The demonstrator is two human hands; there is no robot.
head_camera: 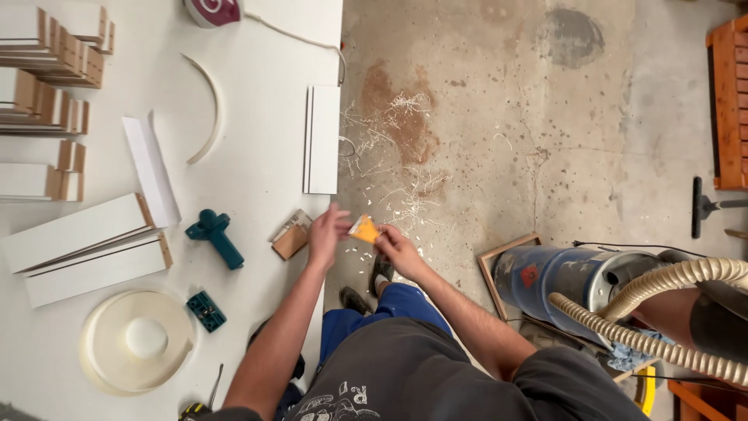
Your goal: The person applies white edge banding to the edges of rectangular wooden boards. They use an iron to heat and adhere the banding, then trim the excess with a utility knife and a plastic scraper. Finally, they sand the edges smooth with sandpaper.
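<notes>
Right hand (pixel 399 251) grip on small yellow-orange block (pixel 364 229), left hand (pixel 327 232) touching

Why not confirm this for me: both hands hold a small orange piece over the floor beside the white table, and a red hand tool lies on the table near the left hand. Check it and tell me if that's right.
Not quite. The head view shows the hand tool is teal green, not red. The rest holds: the left hand and right hand meet at the small orange piece over the floor beside the white table.
</notes>
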